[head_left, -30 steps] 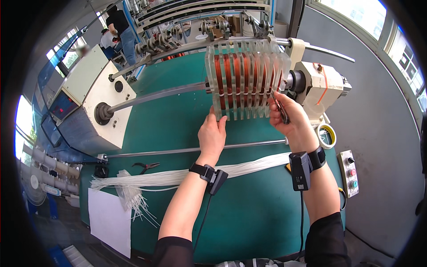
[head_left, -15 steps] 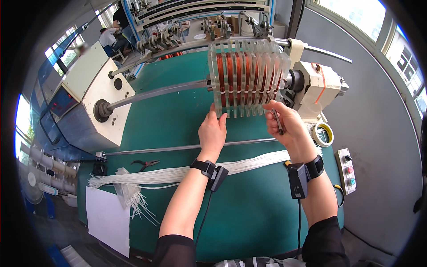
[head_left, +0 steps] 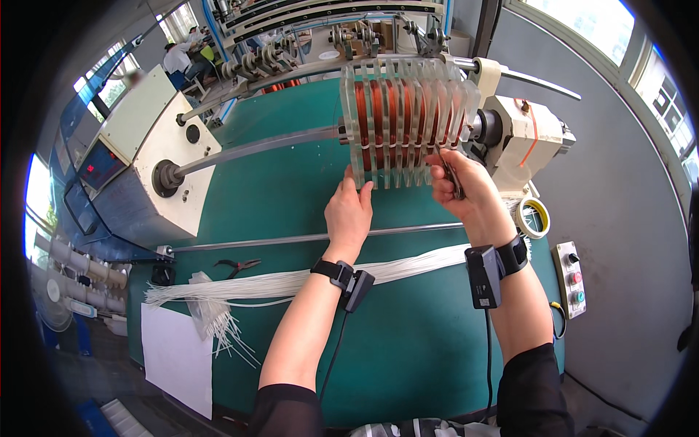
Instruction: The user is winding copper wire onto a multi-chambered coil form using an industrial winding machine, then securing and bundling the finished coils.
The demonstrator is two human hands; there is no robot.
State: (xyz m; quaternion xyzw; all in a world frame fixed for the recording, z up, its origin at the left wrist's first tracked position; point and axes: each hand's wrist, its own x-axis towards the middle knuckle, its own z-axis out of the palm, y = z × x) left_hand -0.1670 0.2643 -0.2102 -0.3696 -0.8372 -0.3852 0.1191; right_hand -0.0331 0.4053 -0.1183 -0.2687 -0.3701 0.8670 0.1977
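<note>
A winding former point(head_left: 406, 124) with several clear plates sits on a shaft, red-brown wire point(head_left: 378, 109) wound in the gaps and small white ties point(head_left: 389, 146) across the wire. The fingers of my left hand point(head_left: 348, 216) grip the lower edge of the leftmost plates, thumb in front. In my right hand point(head_left: 470, 186) is a small dark metal hand tool point(head_left: 453, 182), its exact kind partly hidden by my fingers. Its tip reaches toward the wire near the right end of the former.
White cable ties point(head_left: 284, 284) lie across the green table point(head_left: 408, 328), with dark pliers point(head_left: 237, 266) behind them. Left stands a white machine housing point(head_left: 160, 160); right, a tape roll point(head_left: 533, 218) and a button box point(head_left: 570, 280). A metal rod point(head_left: 291, 243) crosses the table.
My right hand has risen and turned slightly, bringing the tool closer to the wire. My left hand stays on the plates.
</note>
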